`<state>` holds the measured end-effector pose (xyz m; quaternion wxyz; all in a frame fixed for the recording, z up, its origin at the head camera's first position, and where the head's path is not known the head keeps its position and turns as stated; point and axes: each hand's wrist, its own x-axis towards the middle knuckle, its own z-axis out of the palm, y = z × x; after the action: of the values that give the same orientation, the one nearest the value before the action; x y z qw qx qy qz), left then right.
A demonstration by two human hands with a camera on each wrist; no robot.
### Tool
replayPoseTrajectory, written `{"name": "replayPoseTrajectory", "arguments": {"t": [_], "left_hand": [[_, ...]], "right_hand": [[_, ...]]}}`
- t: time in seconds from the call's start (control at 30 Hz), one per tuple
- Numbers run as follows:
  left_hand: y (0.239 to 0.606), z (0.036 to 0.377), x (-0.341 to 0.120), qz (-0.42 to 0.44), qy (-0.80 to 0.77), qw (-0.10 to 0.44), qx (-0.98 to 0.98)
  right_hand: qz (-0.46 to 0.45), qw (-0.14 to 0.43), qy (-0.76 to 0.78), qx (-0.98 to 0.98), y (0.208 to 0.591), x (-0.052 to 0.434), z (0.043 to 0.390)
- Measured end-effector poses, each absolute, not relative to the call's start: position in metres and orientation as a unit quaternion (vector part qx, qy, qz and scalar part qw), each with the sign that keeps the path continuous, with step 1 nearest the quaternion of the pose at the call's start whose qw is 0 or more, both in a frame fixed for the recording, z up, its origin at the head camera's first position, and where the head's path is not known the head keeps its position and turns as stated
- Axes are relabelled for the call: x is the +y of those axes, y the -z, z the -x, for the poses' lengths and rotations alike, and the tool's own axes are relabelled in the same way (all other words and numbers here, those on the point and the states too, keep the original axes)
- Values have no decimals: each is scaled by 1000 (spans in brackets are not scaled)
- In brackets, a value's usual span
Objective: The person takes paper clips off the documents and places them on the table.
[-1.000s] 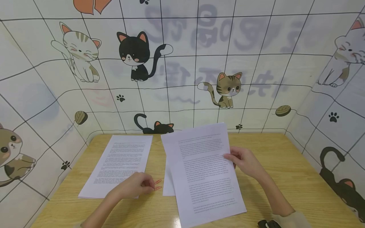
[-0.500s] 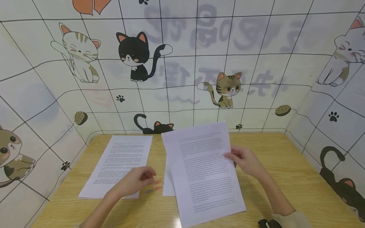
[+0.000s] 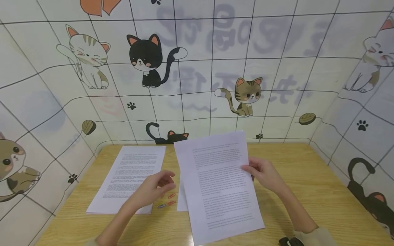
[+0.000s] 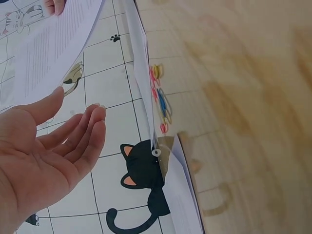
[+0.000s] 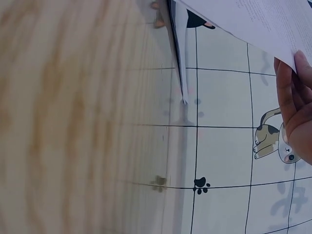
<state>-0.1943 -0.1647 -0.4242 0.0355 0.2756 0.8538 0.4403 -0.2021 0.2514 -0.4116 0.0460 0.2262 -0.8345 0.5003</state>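
Note:
My right hand (image 3: 266,174) pinches the right edge of printed paper (image 3: 221,191), thumb in front and fingers behind; it is raised at a tilt over the table. The right wrist view also has this hand (image 5: 296,109) at the paper's edge. My left hand (image 3: 154,188), fingers loosely bent and holding nothing, hovers left of the raised paper. Just below it lie several small paper clips, among them a red paper clip (image 3: 171,195) and a blue one (image 3: 161,206). In the left wrist view the left palm (image 4: 44,165) shows bare, apart from the paper.
A stack of printed sheets (image 3: 129,177) lies on the left of the wooden table (image 3: 295,164). More white paper (image 3: 182,200) lies partly hidden beneath the raised sheets. A cat-patterned wall covering (image 3: 197,102) rises behind the table. Something black (image 3: 290,242) sits by the right sleeve.
My left hand has lifted off the paper clips and moved up and right towards the raised paper, uncovering the blue clip. My right hand keeps the paper nearly still.

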Motion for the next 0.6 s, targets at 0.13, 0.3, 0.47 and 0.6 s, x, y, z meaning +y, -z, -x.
{"name": "replayPoseTrajectory", "arguments": {"t": [0.13, 0.3, 0.47, 0.6], "left_hand": [[422, 196, -158, -262, -450, 29, 853], [419, 198, -148, -259, -464, 18, 847], [416, 201, -138, -257, -471, 6, 844], [416, 204, -131, -253, -479, -3, 841]], "right_hand": [[-221, 52, -496, -838, 413, 250, 203], [-209, 62, -489, -845, 414, 250, 203], [-198, 76, -488, -847, 414, 250, 203], [-198, 83, -496, -841, 413, 250, 202]]}}
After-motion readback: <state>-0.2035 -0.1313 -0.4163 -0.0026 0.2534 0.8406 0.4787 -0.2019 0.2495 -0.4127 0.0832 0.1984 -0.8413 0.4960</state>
